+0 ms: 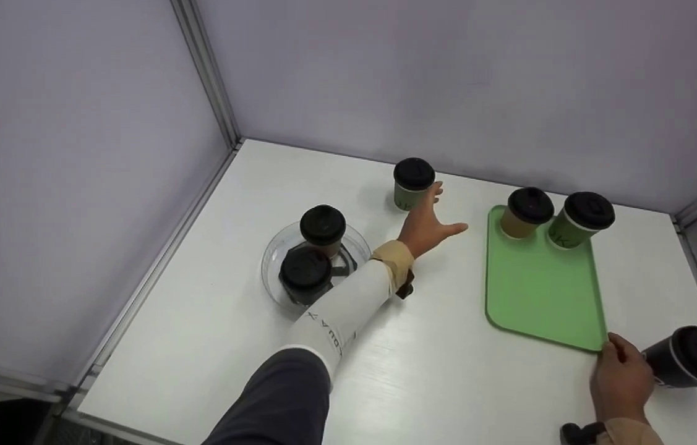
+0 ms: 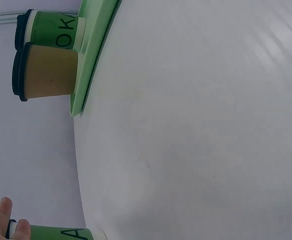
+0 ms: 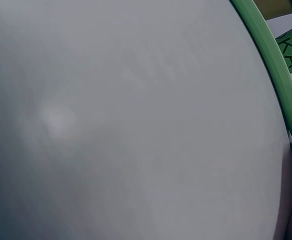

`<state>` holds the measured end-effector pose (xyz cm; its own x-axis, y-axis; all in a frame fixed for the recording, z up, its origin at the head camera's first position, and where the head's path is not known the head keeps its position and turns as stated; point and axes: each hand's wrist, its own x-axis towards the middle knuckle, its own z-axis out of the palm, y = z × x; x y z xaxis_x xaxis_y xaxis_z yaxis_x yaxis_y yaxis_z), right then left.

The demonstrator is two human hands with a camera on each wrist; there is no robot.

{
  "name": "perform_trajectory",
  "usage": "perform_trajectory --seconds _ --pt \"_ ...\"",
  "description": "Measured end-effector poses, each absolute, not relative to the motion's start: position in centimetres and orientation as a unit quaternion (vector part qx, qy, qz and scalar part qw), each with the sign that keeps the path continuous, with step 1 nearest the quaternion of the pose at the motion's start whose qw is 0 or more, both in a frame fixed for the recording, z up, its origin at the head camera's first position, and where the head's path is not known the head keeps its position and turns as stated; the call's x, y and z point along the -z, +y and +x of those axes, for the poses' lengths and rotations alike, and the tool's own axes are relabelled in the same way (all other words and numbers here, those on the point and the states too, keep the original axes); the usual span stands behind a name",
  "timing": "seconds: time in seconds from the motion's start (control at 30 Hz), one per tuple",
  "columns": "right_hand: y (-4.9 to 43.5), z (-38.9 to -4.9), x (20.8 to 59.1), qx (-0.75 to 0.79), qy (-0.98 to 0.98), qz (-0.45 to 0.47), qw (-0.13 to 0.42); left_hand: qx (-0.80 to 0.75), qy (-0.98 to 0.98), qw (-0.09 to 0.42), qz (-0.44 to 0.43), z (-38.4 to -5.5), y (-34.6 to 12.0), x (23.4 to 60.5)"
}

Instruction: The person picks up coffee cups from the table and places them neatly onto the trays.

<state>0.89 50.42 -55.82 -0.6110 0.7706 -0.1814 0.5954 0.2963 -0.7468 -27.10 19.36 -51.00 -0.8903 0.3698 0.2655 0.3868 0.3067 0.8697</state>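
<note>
My left hand (image 1: 425, 227) reaches toward the back of the table, its fingers spread beside a green paper cup (image 1: 407, 196) with a black lid. Whether the fingertips touch that cup cannot be made out. At the front right corner of a green tray (image 1: 543, 290), my right hand (image 1: 623, 378) pinches the rim. Two lidded cups stand at the tray's far end: a tan cup (image 1: 516, 225) and another green cup (image 1: 566, 233) to its right. In the left wrist view, the tan cup (image 2: 51, 72) shows beside the lettered green one.
A round clear dish (image 1: 269, 272) left of my forearm bears two black-lidded cups, the nearer a dark cup (image 1: 306, 269). Close to my right hand, a black cup (image 1: 670, 363) stands on the white table (image 1: 435, 371). Pale panels (image 1: 466, 80) enclose the back and sides.
</note>
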Motion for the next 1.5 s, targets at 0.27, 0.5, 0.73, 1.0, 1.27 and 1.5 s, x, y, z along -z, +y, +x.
perform_trajectory --seconds 0.27,0.5,0.73,1.0,1.27,1.5 --pt "51.0 1.1 55.9 -0.397 -0.810 -0.417 0.113 0.552 -0.803 0.033 -0.221 -27.6 18.9 51.2" --pt "50.9 1.4 56.2 -0.399 -0.806 -0.423 0.112 0.589 -0.784 0.053 -0.190 -28.1 18.0 51.6" --pt "50.5 1.4 56.0 -0.401 -0.811 -0.413 0.104 0.635 -0.755 0.070 -0.146 -29.1 16.5 52.0" --pt "50.1 1.5 55.9 -0.411 -0.804 -0.416 0.105 0.637 -0.753 0.094 -0.135 -30.2 16.0 51.9" --pt "49.2 1.2 56.2 -0.394 -0.813 -0.413 0.114 0.595 -0.789 0.117 -0.095 -31.8 16.0 52.1" --pt "48.7 1.0 56.3 -0.392 -0.816 -0.410 0.113 0.574 -0.808 0.119 -0.062 -33.2 15.7 52.6"
